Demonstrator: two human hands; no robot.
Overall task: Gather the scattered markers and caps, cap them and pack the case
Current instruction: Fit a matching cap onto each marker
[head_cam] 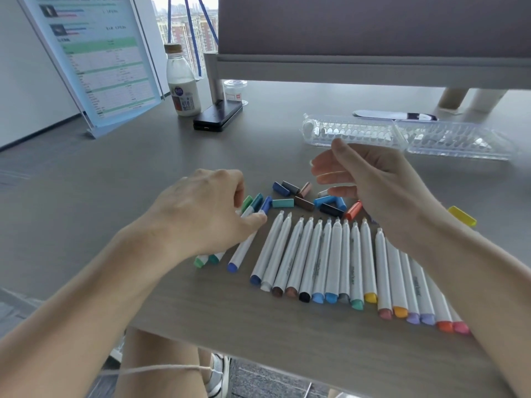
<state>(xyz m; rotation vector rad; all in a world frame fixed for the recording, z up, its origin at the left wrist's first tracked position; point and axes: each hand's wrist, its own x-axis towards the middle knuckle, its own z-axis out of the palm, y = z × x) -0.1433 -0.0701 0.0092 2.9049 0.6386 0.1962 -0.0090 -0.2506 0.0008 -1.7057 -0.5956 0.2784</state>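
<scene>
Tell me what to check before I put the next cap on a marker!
1. Right hand free: ok, it is open and holds nothing.
2. Loose caps close by: ok, they are piled just past the marker tips.
3. Uncapped markers lined up: ok, they lie side by side with tips toward the caps.
4. Yellow cap with the others: not ok, it lies apart at the right.
5. Case ready: ok, it lies open at the far side.
6. Left hand grip on the three capped markers: cannot tell, it lies over them.
</scene>
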